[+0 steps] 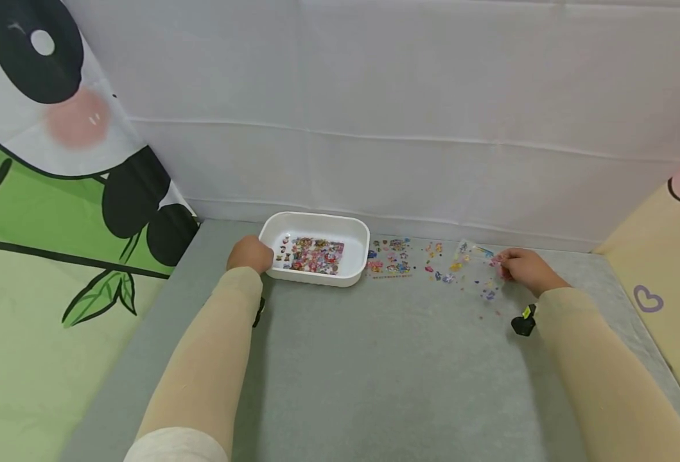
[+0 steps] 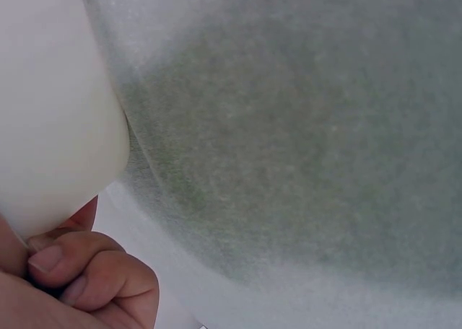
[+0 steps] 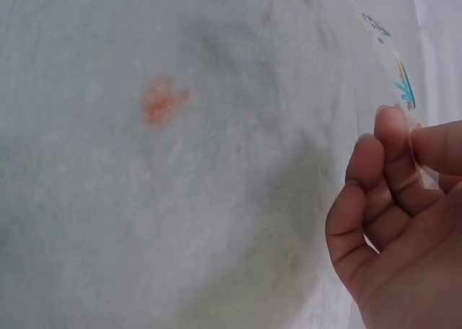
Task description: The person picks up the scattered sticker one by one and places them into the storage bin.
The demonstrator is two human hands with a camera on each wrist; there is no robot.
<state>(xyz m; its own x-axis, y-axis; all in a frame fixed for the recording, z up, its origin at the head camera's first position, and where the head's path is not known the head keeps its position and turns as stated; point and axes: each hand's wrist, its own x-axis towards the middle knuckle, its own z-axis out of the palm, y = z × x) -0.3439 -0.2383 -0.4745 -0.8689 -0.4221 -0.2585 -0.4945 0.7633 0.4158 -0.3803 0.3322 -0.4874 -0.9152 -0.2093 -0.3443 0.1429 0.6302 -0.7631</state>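
A white plastic tray (image 1: 356,247) stands near the back of the grey surface, with colourful sticker sheets (image 1: 316,255) lying inside. My left hand (image 1: 251,255) grips the tray's left rim; in the left wrist view its fingers (image 2: 108,278) curl at the edge of the white wall. Farther right, my right hand (image 1: 523,269) pinches the edge of a clear sticker sheet (image 3: 403,84) between thumb and fingers. That sheet carries small coloured pictures, one with a rainbow streak. Between tray and right hand lies another clear sticker sheet (image 1: 390,258) printed with small cartoon figures.
Behind the grey tabletop (image 1: 386,372) rises a white cloth backdrop (image 1: 374,96). A printed cartoon panel (image 1: 79,224) borders the left side, and a cream panel (image 1: 657,276) the right. A small black device (image 1: 523,322) sits at the right wrist.
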